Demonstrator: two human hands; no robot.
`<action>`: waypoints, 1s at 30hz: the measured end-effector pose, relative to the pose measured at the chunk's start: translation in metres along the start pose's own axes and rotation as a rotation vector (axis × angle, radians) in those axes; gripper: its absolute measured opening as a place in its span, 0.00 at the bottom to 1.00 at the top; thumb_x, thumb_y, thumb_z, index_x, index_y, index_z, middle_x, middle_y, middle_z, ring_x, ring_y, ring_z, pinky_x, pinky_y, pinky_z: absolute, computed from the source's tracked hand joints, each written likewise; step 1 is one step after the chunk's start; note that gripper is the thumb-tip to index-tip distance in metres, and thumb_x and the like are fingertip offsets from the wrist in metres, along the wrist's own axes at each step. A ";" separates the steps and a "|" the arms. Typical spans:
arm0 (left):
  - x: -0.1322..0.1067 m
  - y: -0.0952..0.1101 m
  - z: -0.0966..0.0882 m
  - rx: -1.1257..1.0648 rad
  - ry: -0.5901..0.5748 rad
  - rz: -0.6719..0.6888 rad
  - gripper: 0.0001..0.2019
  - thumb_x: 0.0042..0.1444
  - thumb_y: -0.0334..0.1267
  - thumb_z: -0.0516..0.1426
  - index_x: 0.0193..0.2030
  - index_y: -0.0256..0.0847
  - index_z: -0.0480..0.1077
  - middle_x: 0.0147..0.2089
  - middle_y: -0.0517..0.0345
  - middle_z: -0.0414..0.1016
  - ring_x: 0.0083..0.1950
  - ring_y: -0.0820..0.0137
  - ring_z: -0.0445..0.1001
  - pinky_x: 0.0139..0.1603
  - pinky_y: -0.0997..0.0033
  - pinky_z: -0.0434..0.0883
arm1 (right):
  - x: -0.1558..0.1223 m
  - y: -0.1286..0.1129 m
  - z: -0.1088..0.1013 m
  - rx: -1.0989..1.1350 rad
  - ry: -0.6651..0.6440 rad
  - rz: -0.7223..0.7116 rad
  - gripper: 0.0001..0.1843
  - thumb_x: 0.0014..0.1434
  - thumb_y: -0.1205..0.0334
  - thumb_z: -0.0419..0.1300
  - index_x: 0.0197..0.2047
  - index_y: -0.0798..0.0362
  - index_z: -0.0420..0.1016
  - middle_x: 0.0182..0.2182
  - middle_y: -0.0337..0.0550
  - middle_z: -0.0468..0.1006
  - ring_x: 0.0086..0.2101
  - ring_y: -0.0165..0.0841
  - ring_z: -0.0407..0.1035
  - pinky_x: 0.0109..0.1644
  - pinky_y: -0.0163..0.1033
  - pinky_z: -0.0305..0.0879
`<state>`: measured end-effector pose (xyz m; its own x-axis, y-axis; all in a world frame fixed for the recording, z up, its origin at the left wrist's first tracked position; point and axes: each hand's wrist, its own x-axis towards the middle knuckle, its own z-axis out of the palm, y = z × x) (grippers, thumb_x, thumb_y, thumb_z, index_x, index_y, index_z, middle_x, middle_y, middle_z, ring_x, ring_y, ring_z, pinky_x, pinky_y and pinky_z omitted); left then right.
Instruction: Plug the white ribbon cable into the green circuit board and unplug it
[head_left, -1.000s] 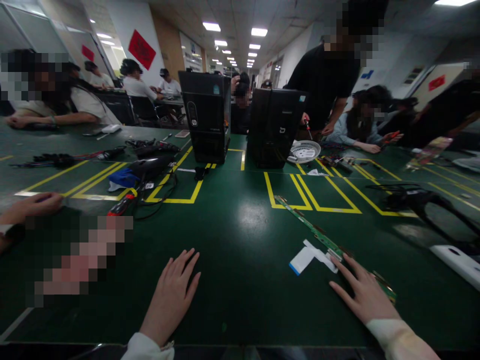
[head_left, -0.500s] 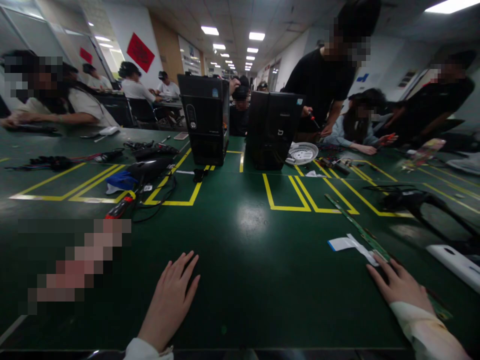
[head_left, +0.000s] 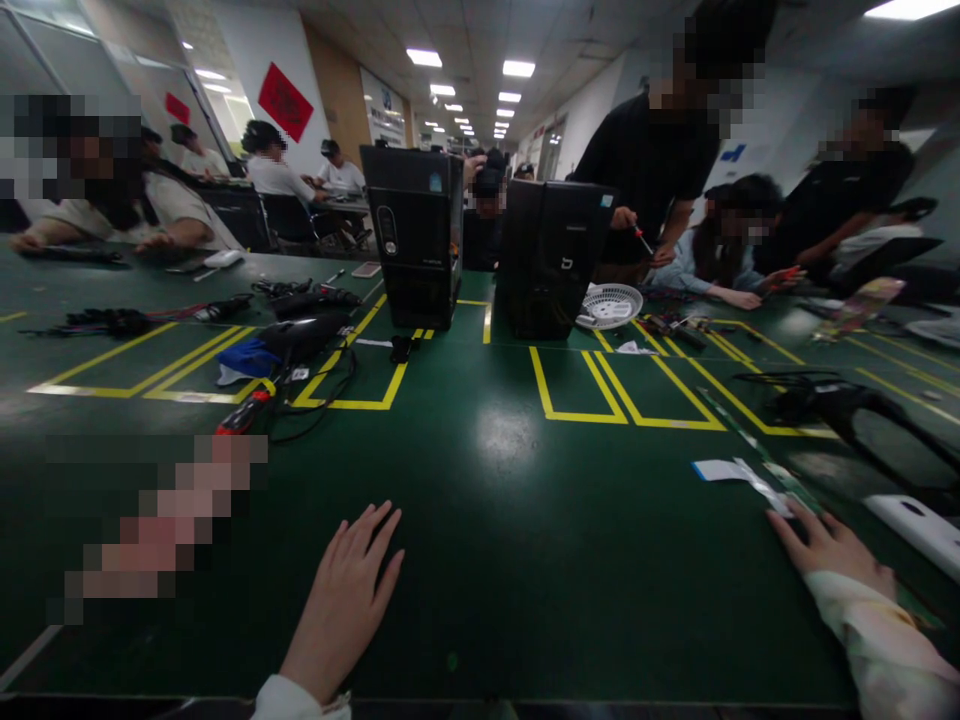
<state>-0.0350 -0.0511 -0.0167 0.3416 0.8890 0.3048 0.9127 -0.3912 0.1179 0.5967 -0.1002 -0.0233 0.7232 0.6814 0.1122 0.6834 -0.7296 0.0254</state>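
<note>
At seven o'clock the left hand [head_left: 346,590] lies palm down on the green table [head_left: 540,580], fingers slightly spread, apparently just for support. Two computer cases [head_left: 411,235] stand upright at twelve, probably set back to leave room. At four, the right hand [head_left: 840,550], fingers parted, covers one long circuit board [head_left: 793,484] beside one white ribbon [head_left: 724,470], seemingly steadying them; whether it pinches either, I cannot tell.
</note>
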 end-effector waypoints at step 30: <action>0.000 0.000 -0.001 0.028 0.024 0.026 0.23 0.64 0.45 0.45 0.62 0.38 0.60 0.63 0.47 0.63 0.64 0.58 0.60 0.62 0.48 0.59 | -0.009 -0.009 -0.002 0.063 0.110 -0.140 0.37 0.59 0.45 0.33 0.55 0.61 0.67 0.58 0.65 0.61 0.59 0.56 0.52 0.53 0.67 0.54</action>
<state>-0.0356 -0.0509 -0.0158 0.3603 0.8723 0.3305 0.9096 -0.4071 0.0828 0.5835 -0.0999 -0.0223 0.6074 0.7633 0.2200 0.7842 -0.6203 -0.0129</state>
